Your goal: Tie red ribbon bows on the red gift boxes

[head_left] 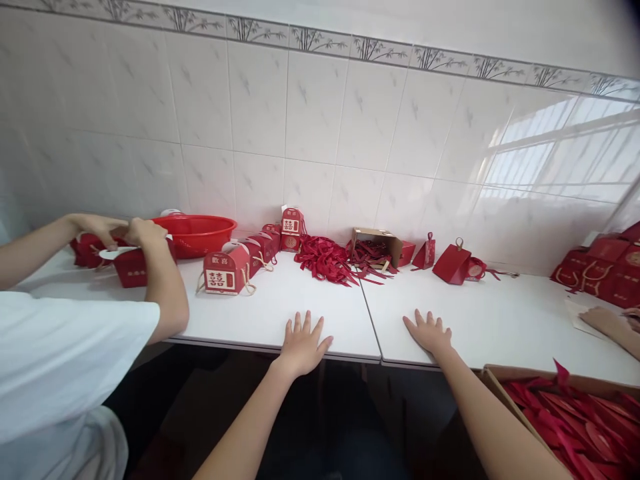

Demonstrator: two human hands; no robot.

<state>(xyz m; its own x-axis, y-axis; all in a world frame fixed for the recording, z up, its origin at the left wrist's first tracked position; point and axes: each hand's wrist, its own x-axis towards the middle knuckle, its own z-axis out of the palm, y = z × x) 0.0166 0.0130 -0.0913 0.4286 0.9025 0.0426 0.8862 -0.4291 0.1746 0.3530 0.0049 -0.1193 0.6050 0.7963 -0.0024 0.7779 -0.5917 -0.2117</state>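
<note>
My left hand [303, 345] lies flat on the front edge of the white table [270, 313], fingers spread, with nothing in it. To its right, beyond the seam between two tabletops, my right hand [429, 332] rests palm down in the same way, also without anything in it. Beyond my left hand lies a heap of red ribbons [327, 260]. Left of the heap stands a red gift box [226, 270] with cord handles and a white label, in front of several similar boxes. Farther back from my right hand sits a red box with a loop on top [451, 262].
At left, a co-worker's hands [145, 233] hold a red box [131, 267] near a red basin [200, 233]. A cardboard box [395, 243] of dark ribbons lies by the wall. At right are stacked red boxes [607, 267], another person's hand [605, 320] and a carton [515, 400] of red pieces.
</note>
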